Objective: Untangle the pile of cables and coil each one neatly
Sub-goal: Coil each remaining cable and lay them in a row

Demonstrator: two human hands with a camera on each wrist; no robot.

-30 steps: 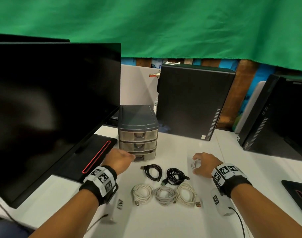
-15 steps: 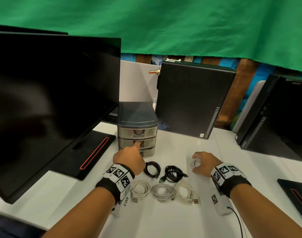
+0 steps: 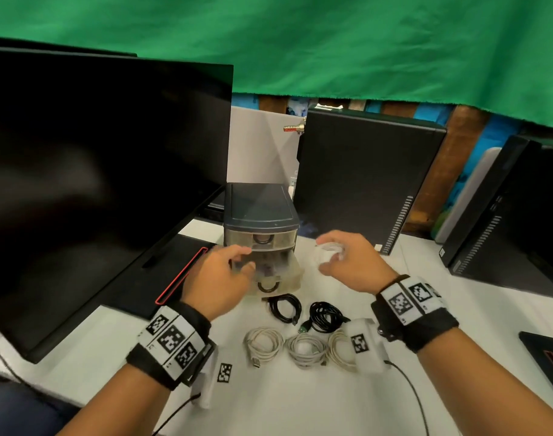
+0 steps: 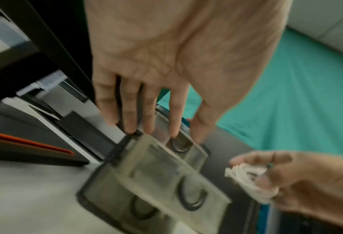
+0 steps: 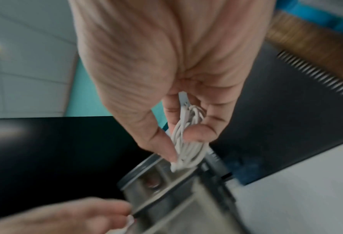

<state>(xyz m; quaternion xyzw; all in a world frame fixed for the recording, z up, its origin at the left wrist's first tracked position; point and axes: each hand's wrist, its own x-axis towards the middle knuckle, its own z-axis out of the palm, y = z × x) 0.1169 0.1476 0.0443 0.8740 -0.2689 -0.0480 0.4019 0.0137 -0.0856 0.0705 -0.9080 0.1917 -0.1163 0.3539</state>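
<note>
My right hand pinches a small white coiled cable in the air, just right of a small drawer unit. In the right wrist view thumb and fingers grip the white coil above the unit. The unit's middle drawer stands pulled out. My left hand is at that drawer's left front corner; in the left wrist view its fingers are straight over the middle drawer. Two black coils and three white coils lie in rows on the table.
A large dark monitor fills the left, its black base beside my left hand. A black PC tower stands behind the drawer unit, another tower at the right. The white table lies in front of the coils.
My right hand lifted the small white coil off the table toward the drawer unit. My left hand moved from the drawer fronts, and the middle drawer now stands pulled out.
</note>
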